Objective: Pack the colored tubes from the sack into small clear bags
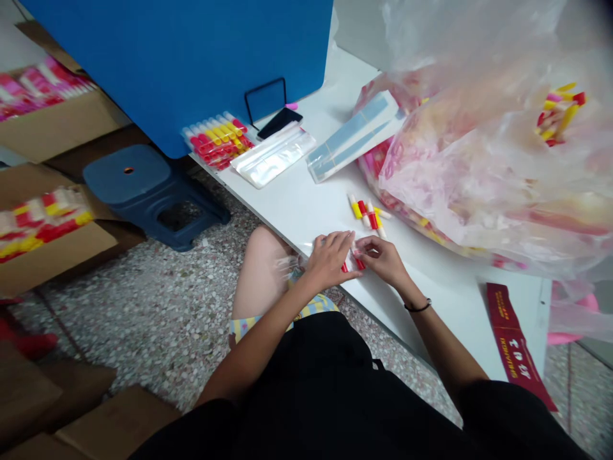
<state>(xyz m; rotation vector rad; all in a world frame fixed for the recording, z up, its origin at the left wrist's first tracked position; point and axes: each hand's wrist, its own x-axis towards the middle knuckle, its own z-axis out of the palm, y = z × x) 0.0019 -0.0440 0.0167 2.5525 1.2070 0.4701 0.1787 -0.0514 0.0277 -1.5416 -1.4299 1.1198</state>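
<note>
My left hand [331,260] lies over the front edge of the white table [433,303], its fingers stretched and fairly flat on some clear film. Red ends of small tubes peek out beside its thumb. Close by, my right hand [384,258] is closed, thumb and fingertips pinched on a small red-and-white tube [359,260]. The fingers hide part of that tube, and what lies under my left palm cannot be made out. Just beyond both hands sits a loose group of red, yellow and white tubes [372,217].
Clear sleeves [274,153], banded clear bags [352,137] and packed tubes [220,140] lie at the back. A huge plastic bag of tubes [502,172] covers the right. There are a red strip [517,348], a blue stool [129,172] and a carton of tubes [90,252].
</note>
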